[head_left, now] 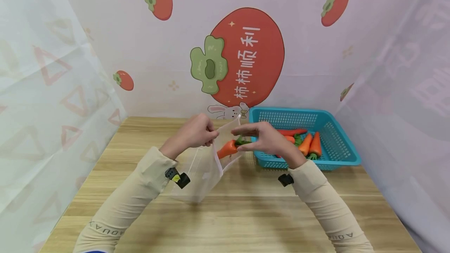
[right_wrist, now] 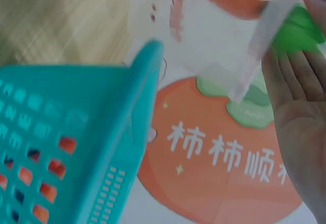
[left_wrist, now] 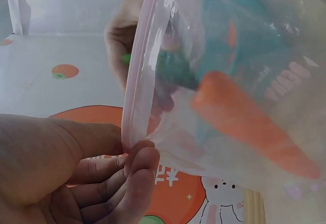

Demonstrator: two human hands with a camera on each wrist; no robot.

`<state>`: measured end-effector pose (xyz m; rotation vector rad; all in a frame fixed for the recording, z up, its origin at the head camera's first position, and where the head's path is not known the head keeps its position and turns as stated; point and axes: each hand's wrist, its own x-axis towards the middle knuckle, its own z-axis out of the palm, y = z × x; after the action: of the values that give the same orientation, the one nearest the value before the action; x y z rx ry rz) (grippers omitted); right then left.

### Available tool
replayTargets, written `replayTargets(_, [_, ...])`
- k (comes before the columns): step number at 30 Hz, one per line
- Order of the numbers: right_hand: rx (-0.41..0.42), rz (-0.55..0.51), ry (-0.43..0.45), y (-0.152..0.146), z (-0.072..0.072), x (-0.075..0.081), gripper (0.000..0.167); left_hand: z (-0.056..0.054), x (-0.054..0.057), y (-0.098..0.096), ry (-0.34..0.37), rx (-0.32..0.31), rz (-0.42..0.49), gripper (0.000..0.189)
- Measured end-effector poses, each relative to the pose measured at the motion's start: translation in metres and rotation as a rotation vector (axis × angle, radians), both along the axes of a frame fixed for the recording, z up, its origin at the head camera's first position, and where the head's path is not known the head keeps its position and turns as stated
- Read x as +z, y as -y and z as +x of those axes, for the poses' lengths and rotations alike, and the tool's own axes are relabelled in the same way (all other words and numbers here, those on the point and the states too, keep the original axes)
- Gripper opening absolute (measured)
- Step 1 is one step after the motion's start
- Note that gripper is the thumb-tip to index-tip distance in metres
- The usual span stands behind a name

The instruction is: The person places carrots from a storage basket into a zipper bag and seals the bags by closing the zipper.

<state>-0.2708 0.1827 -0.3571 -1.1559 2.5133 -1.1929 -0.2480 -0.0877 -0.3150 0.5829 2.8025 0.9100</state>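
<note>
A clear zip bag (head_left: pixel 202 179) with a pale zip edge stands tilted above the wooden table, its mouth towards the basket. My left hand (head_left: pixel 198 132) pinches the bag's zip edge between thumb and fingers, also plain in the left wrist view. Inside the bag, an orange carrot (left_wrist: pixel 249 122) slants with its tip away from the mouth. Its green leafy top (head_left: pixel 241 141) is at the mouth, beside my right hand (head_left: pixel 263 138). That hand's fingers are extended and stand apart from the thumb, around the leaves. In the right wrist view the leaves lie against its fingers.
A turquoise basket (head_left: pixel 339 163) with perforated walls stands at the back right, close to my right hand. Several carrots (head_left: pixel 315 143) lie in it, along with a longer red one (head_left: pixel 293 132). A printed backdrop (head_left: pixel 302 69) rises behind the wooden table (head_left: pixel 246 221).
</note>
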Motion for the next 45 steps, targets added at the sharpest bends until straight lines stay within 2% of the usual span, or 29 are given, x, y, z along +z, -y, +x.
replayTargets(5, [-0.026, -0.012, 0.022, -0.017, 0.0, 0.007, 0.052, 0.001, 0.002, 0.002, 0.007, 0.014, -0.003, 0.035])
replayTargets(9, [-0.122, 0.018, 0.025, -0.031, -0.001, 0.012, 0.051, 0.001, 0.001, 0.002, -0.006, 0.012, -0.002, 0.035])
replayTargets(14, [-0.199, 0.108, 0.012, -0.051, -0.003, 0.017, 0.051, 0.001, 0.0, 0.003, -0.012, 0.013, 0.003, 0.036])
replayTargets(21, [-0.243, 0.223, 0.011, -0.074, -0.005, 0.023, 0.048, -0.001, -0.003, 0.003, -0.008, 0.01, -0.007, 0.035])
replayTargets(28, [-0.278, 0.339, -0.034, -0.091, -0.008, 0.023, 0.045, -0.002, -0.005, 0.003, -0.008, 0.01, -0.021, 0.037])
replayTargets(33, [-0.281, 0.363, -0.055, -0.097, -0.015, 0.012, 0.038, -0.003, -0.006, 0.003, -0.008, 0.004, -0.023, 0.037])
replayTargets(45, [-0.296, 0.481, -0.143, -0.09, -0.038, -0.035, 0.039, -0.002, -0.007, 0.0, 0.019, 0.015, -0.034, 0.033])
